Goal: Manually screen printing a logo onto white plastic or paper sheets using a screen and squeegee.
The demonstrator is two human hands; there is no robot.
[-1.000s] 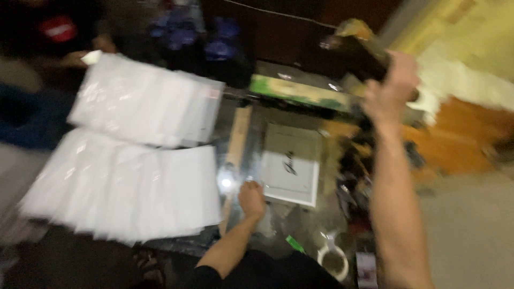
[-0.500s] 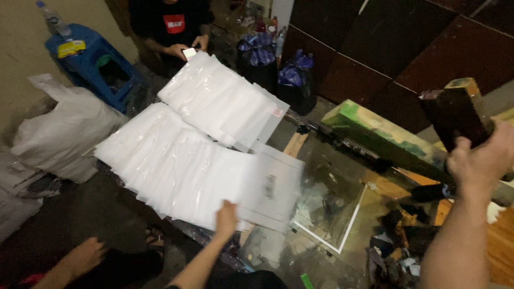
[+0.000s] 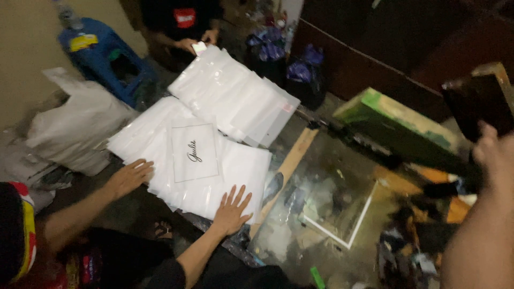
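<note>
Hands at the spread of white translucent plastic bags (image 3: 160,144)

The left hand (image 3: 231,210) lies flat, fingers splayed, on the spread's near edge; a co-worker's hand (image 3: 128,176) presses its left corner. Right of the spread, the right hand (image 3: 495,155) grips a dark wooden-handled squeegee (image 3: 479,104) above the green-framed printing screen (image 3: 396,126).

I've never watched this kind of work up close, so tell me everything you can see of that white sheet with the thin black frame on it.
The framed white sheet is a flat, glossy, plastic-looking rectangle with a thin dark outline and a small dark script mark at its centre. It lies face up, slightly turned, on top of the nearer fanned stack of white sheets. Nothing holds it: the left hand rests flat on the stack's near edge just below it, and another person's hand presses the stack's left edge.
</note>
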